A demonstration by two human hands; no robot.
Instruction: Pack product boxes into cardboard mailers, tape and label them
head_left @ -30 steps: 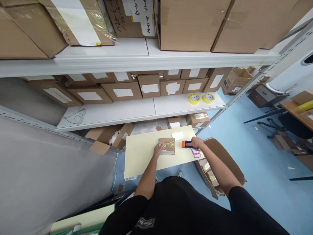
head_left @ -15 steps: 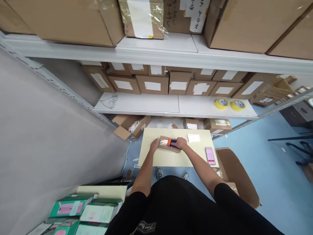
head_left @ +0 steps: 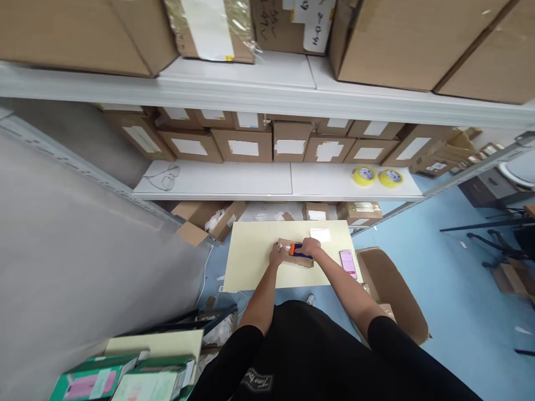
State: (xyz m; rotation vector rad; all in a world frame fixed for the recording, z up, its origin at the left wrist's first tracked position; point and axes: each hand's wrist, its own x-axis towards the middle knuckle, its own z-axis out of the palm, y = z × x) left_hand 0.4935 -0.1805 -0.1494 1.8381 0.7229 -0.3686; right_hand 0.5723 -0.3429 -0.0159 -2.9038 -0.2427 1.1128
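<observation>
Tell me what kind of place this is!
It looks like a stockroom or packing area. Labelled cardboard boxes line the shelves, two yellow tape rolls sit there too, and the right hand holds what seems a tape dispenser on a small box.

On the pale yellow, rectangular surface (head_left: 247, 257), a small cardboard carton (head_left: 298, 262) is supported near the middle. A white sheet (head_left: 320, 234) is positioned by the far edge, right of centre. A phone (head_left: 348, 264) is placed screen-up near the right edge.
</observation>
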